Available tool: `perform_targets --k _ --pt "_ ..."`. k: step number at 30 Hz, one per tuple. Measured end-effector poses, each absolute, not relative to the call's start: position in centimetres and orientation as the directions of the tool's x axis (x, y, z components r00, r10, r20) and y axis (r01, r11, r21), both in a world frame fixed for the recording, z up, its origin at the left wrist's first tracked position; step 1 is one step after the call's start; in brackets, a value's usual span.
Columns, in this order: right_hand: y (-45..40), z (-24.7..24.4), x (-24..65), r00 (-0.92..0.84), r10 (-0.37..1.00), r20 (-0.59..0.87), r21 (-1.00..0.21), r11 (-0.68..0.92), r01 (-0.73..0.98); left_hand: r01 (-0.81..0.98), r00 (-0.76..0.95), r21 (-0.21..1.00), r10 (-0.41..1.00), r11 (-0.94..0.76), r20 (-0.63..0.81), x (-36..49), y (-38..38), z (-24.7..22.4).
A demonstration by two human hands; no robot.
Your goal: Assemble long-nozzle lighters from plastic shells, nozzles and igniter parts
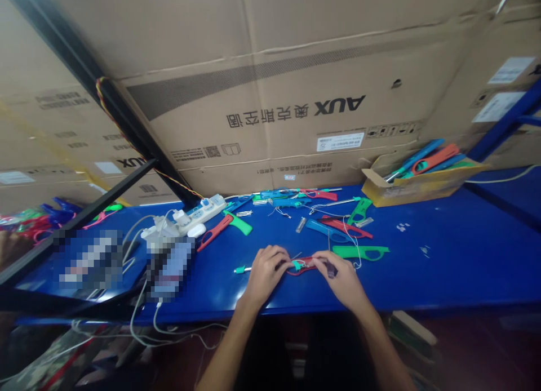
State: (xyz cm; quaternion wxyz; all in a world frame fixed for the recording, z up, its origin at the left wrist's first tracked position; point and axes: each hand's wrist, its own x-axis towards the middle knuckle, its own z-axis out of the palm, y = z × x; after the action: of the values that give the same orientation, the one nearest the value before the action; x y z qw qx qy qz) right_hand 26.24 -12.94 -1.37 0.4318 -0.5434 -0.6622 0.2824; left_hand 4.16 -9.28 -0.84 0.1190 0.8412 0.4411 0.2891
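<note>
A red lighter casing (305, 265) lies near the table's front edge between my two hands. Its inside faces up, with a teal part and thin pale wire in it. My left hand (269, 271) pinches its left end; a metal tube with a teal tip (240, 270) sticks out beyond that hand. With thumb and fingers together, my right hand (341, 277) grips the other end, where a small dark piece shows under the fingers. Just behind lie a green lighter shell (361, 252), a blue shell (329, 231) and a red shell (353, 227).
A yellow carton (406, 192) of long lighters stands back right. Along the back lie more lighter parts (291, 199). To the left are a white power strip (207, 208), a charging phone (173, 270) and loose cables. Behind rises a large cardboard box (279, 137); a black frame post (122, 115) stands left.
</note>
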Motion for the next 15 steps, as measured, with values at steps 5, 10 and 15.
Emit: perform_targets --k 5,10,15 --pt "-13.1 -0.9 26.2 0.015 0.959 0.283 -0.863 0.248 0.440 0.658 0.418 0.472 0.806 -0.587 0.420 3.5 -9.6 -0.6" --pt "-13.0 -1.0 26.2 0.062 0.955 0.291 -0.883 0.243 0.402 0.654 0.352 0.493 0.808 -0.574 0.473 1.9 -11.4 -0.2" --pt "-12.9 -1.4 26.3 0.083 0.952 0.296 -0.898 0.248 0.363 0.702 0.214 0.512 0.832 -0.495 0.511 0.1 -12.5 -0.8"
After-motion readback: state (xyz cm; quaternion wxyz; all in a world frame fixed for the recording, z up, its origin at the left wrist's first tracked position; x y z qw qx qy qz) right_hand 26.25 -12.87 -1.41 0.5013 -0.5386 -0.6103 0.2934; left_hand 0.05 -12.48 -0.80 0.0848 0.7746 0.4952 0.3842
